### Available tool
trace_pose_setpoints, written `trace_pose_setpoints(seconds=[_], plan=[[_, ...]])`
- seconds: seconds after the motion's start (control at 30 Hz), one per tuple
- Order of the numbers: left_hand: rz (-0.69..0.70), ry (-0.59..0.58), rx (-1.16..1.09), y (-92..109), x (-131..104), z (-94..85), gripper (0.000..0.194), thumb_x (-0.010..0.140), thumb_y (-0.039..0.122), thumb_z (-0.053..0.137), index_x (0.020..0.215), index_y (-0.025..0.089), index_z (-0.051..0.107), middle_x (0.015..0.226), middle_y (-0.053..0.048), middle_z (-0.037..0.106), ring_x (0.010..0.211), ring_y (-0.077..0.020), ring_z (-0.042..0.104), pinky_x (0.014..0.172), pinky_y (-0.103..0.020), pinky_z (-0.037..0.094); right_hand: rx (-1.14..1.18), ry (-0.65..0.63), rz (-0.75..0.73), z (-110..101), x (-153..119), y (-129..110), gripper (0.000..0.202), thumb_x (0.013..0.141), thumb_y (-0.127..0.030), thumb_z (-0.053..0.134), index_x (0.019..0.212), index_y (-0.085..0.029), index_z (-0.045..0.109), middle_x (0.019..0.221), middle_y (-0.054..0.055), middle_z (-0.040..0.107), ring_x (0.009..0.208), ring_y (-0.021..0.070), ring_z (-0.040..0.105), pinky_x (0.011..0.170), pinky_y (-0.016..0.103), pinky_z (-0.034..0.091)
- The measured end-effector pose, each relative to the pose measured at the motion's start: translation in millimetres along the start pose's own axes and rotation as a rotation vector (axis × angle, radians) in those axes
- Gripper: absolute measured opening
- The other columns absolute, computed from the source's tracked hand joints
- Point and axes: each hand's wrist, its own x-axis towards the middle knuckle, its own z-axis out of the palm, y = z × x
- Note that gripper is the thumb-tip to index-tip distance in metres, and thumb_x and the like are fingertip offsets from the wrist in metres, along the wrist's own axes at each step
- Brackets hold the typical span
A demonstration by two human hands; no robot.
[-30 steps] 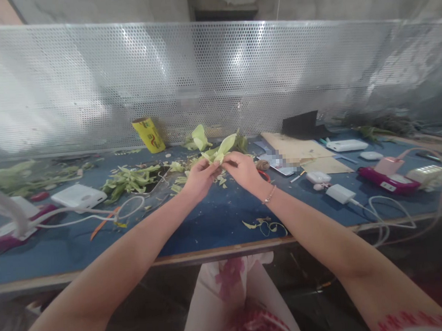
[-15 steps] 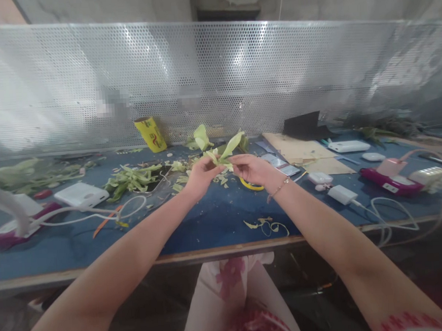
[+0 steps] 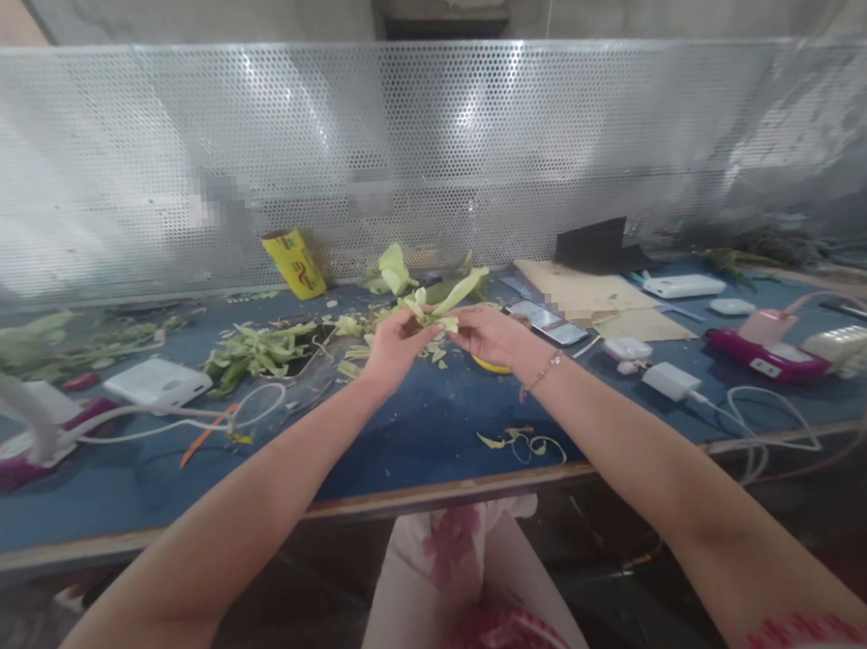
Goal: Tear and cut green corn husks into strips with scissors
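A pale green leafy sprig is held above the blue table between my two hands. My left hand pinches its lower end from the left, with thumb and fingers closed. From the right, my right hand has its fingers closed at the same stem, close to the left fingertips. The exact grip point is partly covered by fingers and small leaves. Another light green leaf stands up just behind my left hand. Below my right hand a yellow ring shows in part.
Left of my hands lies a heap of green leaves, near a white power bank. A yellow tube stands against the perforated metal screen. On the right are a phone, cardboard, a white charger and cables.
The sprig's long leaf has tipped lower and to the right. My right hand has shifted slightly, showing more of the phone and less of the yellow ring. My left hand stays nearly still.
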Motion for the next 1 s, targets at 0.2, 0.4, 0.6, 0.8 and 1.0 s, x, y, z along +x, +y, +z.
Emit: trace_pose_setpoints(seconds=[0.2, 0.4, 0.6, 0.8, 1.0], plan=[[-0.075, 0.043, -0.172, 1.3, -0.8, 5.3, 0.031, 0.057, 0.027, 0.077, 0.082, 0.017, 0.061, 0.071, 0.002, 0.062, 0.068, -0.0097, 0.056, 0.070, -0.026, 0.045, -0.052, 0.050, -0.163, 8.9, -0.2, 10.1, 0.013, 0.059, -0.010, 0.073, 0.058, -0.014, 0.061, 0.058, -0.001, 0.059, 0.059, 0.0051, 0.055, 0.063, 0.015, 0.050], [-0.132, 0.063, -0.216, 8.0, -1.9, 9.2, 0.029, 0.060, 0.031, 0.074, 0.079, 0.017, 0.058, 0.073, 0.002, 0.062, 0.066, -0.0098, 0.056, 0.069, -0.027, 0.045, -0.181, 0.023, -0.254, 11.1, 0.5, 17.4, 0.019, 0.058, -0.025, 0.075, 0.063, -0.016, 0.059, 0.064, -0.002, 0.059, 0.061, 0.0071, 0.055, 0.072, 0.024, 0.050], [-0.181, 0.115, -0.189, 8.8, 0.5, 5.4, 0.026, 0.061, 0.031, 0.072, 0.079, 0.016, 0.062, 0.073, 0.000, 0.062, 0.065, -0.0095, 0.053, 0.062, -0.024, 0.043, -0.467, 0.009, -0.423, 4.9, 0.9, 20.5, 0.032, 0.061, -0.029, 0.073, 0.086, -0.019, 0.057, 0.087, 0.001, 0.061, 0.071, 0.0110, 0.057, 0.070, 0.027, 0.048], [-0.284, 0.032, -0.225, 15.9, -2.1, 5.2, 0.020, 0.057, 0.023, 0.073, 0.072, 0.015, 0.063, 0.063, 0.003, 0.056, 0.052, -0.0049, 0.044, 0.051, -0.021, 0.036, -0.688, 0.007, -0.583, 8.1, -5.2, 16.3, 0.030, 0.070, -0.034, 0.067, 0.096, -0.021, 0.059, 0.088, 0.002, 0.063, 0.075, 0.0142, 0.058, 0.069, 0.028, 0.046], [-0.426, -0.002, -0.319, 18.0, -3.0, 5.0, 0.017, 0.056, 0.021, 0.072, 0.067, 0.015, 0.060, 0.055, 0.003, 0.051, 0.046, -0.0055, 0.043, 0.047, -0.021, 0.036, -0.874, 0.103, -0.668, 9.3, -8.6, 9.2, 0.012, 0.074, -0.031, 0.063, 0.074, -0.020, 0.064, 0.078, 0.001, 0.065, 0.072, 0.0148, 0.058, 0.071, 0.029, 0.044]])
